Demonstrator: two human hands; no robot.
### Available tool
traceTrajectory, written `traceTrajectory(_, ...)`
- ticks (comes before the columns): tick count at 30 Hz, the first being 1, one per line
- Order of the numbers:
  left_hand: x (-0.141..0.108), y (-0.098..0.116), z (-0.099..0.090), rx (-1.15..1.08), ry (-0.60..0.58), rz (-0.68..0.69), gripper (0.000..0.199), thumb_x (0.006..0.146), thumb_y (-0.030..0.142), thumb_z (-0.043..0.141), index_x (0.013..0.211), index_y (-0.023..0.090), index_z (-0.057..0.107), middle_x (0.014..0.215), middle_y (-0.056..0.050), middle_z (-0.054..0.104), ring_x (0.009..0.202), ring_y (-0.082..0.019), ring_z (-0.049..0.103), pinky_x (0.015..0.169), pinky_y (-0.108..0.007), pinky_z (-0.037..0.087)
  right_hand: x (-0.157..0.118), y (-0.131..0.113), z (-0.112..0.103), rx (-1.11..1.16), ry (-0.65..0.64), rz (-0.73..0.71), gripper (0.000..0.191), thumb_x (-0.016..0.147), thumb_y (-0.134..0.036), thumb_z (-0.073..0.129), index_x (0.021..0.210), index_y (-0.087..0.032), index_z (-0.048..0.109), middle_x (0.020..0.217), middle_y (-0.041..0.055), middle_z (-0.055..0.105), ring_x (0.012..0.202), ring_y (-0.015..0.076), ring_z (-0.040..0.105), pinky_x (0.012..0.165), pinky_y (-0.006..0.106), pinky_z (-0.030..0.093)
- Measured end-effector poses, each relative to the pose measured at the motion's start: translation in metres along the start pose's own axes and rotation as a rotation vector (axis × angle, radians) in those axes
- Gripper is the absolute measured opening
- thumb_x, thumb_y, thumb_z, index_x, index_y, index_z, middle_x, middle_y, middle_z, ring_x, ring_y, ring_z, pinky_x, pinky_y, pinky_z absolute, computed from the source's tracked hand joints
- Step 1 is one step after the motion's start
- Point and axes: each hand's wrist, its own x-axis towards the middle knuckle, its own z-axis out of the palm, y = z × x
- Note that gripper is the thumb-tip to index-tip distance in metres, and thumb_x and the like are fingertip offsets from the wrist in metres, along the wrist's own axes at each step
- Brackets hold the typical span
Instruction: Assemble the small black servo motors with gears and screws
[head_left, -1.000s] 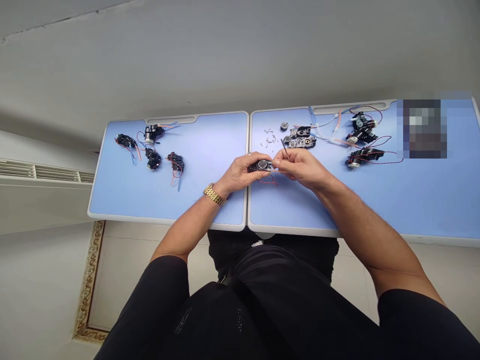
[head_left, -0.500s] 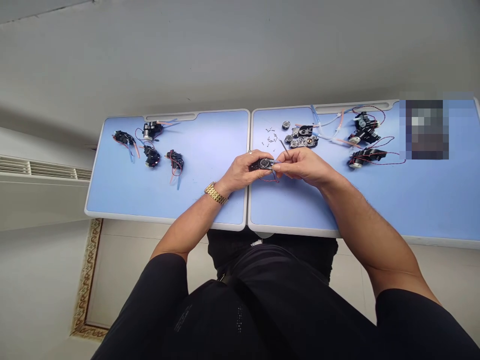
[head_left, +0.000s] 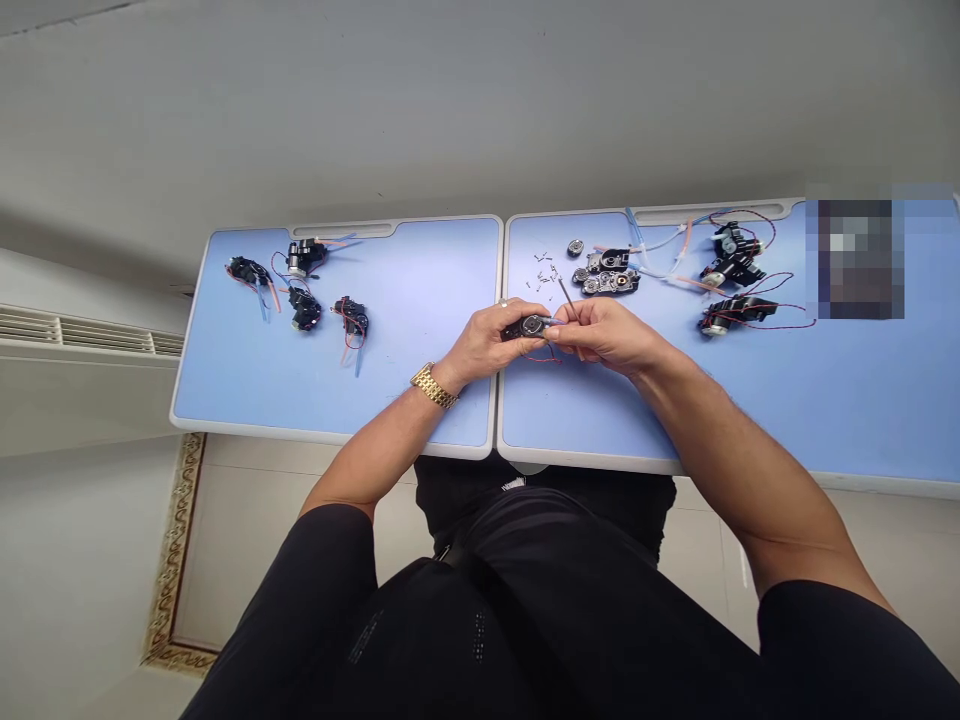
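Over the front of the right-hand table, my left hand [head_left: 491, 340] is closed round a small black pump unit [head_left: 533, 326] with a round face and a red wire [head_left: 546, 358] hanging below. My right hand [head_left: 600, 333] pinches a bluish tube [head_left: 556, 321] at the unit's right side. A thin dark rod [head_left: 566, 292] sticks up from between the right fingers; its lower end is hidden. Just beyond lie several tiny screws [head_left: 546, 278], a round black part [head_left: 575, 248] and opened black housings with gears [head_left: 611, 284].
Several black units with tubes and wires lie on the left table [head_left: 247, 380], such as one unit [head_left: 351, 318]. More units [head_left: 731, 312] and clear tubing [head_left: 664, 272] are on the right table [head_left: 750, 420]. A narrow seam [head_left: 498, 400] divides the tables. A blurred patch covers the far right.
Both hands keep their hold on the pump unit and tube. The dark rod in my right hand stands slightly differently. The whole view has shifted a little.
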Motion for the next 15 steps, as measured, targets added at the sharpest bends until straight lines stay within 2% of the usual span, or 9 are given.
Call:
traceTrajectory(3, 0.0, 0.002, 0.0, -0.012, 0.004, -0.035, 0.037, 0.101, 0.051, 0.079, 0.126, 0.025, 0.076, 0.113, -0.007, 0.081, 0.098, -0.019, 0.074, 0.091, -0.037, 0.059, -0.001, -0.001, -0.001, -0.031, 0.009, -0.01, 0.062, 0.069, -0.068, 0.1, 0.073, -0.022, 0.059, 0.058, -0.0041, 0.059, 0.046, 0.0059, 0.038, 0.046, 0.026, 0.024)
traceTrajectory(6, 0.001, 0.005, -0.001, -0.035, -0.004, -0.097, 0.039, 0.1, 0.051, 0.079, 0.125, 0.021, 0.076, 0.112, -0.008, 0.081, 0.097, -0.018, 0.074, 0.089, -0.035, 0.059, -0.005, -0.005, -0.004, -0.163, 0.06, -0.065, 0.057, 0.074, -0.068, 0.096, 0.076, -0.02, 0.066, 0.062, -0.0036, 0.06, 0.052, 0.0076, 0.039, 0.05, 0.027, 0.027)
traceTrajectory(12, 0.002, 0.013, -0.002, -0.106, -0.02, -0.256, 0.043, 0.094, 0.051, 0.084, 0.12, 0.018, 0.075, 0.105, -0.006, 0.081, 0.087, -0.015, 0.072, 0.084, -0.03, 0.059, -0.014, -0.008, -0.009, -0.408, 0.3, -0.336, 0.035, 0.088, -0.054, 0.086, 0.1, -0.021, 0.084, 0.083, 0.0003, 0.072, 0.059, 0.0106, 0.043, 0.058, 0.031, 0.034)
traceTrajectory(15, 0.002, 0.014, -0.003, -0.137, -0.06, -0.292, 0.042, 0.092, 0.051, 0.085, 0.118, 0.018, 0.076, 0.1, -0.004, 0.081, 0.083, -0.014, 0.071, 0.08, -0.029, 0.058, -0.013, -0.003, -0.008, -0.533, 0.303, -0.51, 0.028, 0.093, -0.046, 0.083, 0.11, -0.025, 0.088, 0.086, 0.001, 0.074, 0.064, 0.0136, 0.049, 0.062, 0.033, 0.04)
